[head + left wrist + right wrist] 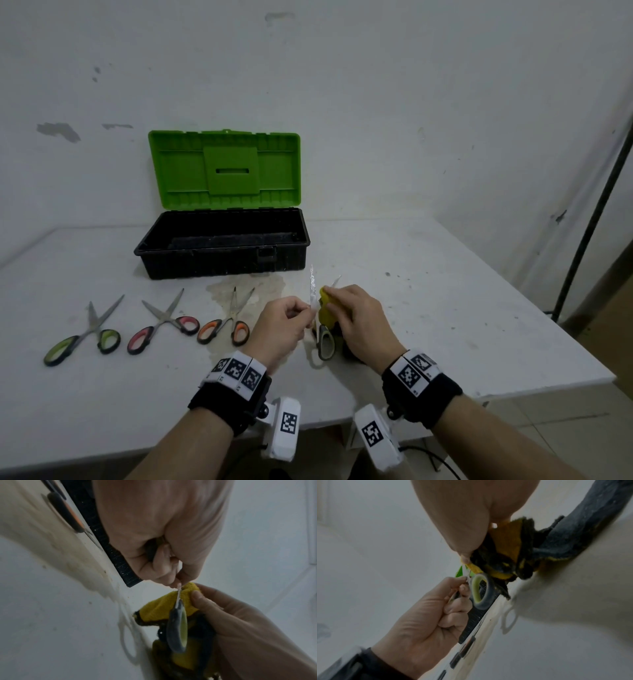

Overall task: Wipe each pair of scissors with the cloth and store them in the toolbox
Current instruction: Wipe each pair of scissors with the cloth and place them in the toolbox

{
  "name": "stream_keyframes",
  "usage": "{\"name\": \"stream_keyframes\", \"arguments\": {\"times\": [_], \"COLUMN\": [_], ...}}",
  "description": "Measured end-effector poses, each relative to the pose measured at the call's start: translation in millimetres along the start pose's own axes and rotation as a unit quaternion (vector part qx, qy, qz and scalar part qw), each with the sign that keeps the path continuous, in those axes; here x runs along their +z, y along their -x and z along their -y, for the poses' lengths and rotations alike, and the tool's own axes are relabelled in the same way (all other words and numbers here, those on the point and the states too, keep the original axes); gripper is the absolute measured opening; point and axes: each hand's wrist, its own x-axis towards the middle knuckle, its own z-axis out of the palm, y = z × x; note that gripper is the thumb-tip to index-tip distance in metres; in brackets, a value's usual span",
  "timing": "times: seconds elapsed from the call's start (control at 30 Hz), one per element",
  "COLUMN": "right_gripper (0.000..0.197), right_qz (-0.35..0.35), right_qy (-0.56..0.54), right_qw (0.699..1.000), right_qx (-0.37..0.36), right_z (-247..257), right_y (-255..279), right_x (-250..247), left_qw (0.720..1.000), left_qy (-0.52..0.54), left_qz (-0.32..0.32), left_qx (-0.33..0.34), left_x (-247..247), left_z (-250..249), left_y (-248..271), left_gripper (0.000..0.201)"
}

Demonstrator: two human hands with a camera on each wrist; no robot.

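My left hand (291,317) pinches one blade of an opened pair of grey-handled scissors (325,339), held upright above the table front. My right hand (352,313) grips a yellow and dark cloth (325,310) wrapped round the other blade. In the left wrist view the left hand (173,580) holds the thin blade, the cloth (164,608) sits behind it and the grey scissors loop (176,628) hangs below. The right wrist view shows the cloth (506,545) bunched under the right hand (467,555), with the scissors loop (481,592) beside the left hand's fingers. The open toolbox (222,246), black with a green lid, stands behind.
Three more pairs of scissors lie in a row at the left: green-handled scissors (85,337), pink-handled scissors (161,325) and orange-handled scissors (227,325). A stained patch (246,287) marks the table in front of the toolbox. The table edge (513,394) runs close on the right.
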Motion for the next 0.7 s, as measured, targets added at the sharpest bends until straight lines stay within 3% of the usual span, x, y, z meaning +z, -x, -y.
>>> {"name": "stream_keyframes", "arguments": {"times": [0.13, 0.27, 0.47, 0.53, 0.7], "right_gripper": [0.014, 0.026, 0.018, 0.02, 0.02], "right_qz": [0.02, 0.022, -0.016, -0.025, 0.076], "right_qy": [0.023, 0.084, 0.097, 0.094, 0.094], "right_qw": [0.998, 0.99, 0.995, 0.995, 0.988], "right_qx": [-0.05, -0.112, -0.014, -0.017, -0.095], "right_z": [0.8, 0.5, -2.9, -0.2, 18.2], "right_y": [0.2, 2.2, -16.5, -17.7, -4.3], "right_x": [-2.1, -0.4, -27.6, -34.9, -29.9], "left_qw": [0.999, 0.998, 0.998, 0.998, 0.998], "left_qy": [-0.046, -0.062, -0.065, -0.051, -0.008], "left_qz": [-0.001, 0.003, 0.018, 0.029, 0.053], "left_qx": [0.007, 0.013, 0.01, -0.008, -0.031], "left_x": [-3.6, -4.3, -5.4, -6.3, -4.7], "left_z": [1.3, 1.4, 1.8, 1.6, -2.5], "left_y": [-4.0, -5.2, -3.6, -3.3, -5.6], "left_gripper": [0.017, 0.016, 0.015, 0.017, 0.019]}}
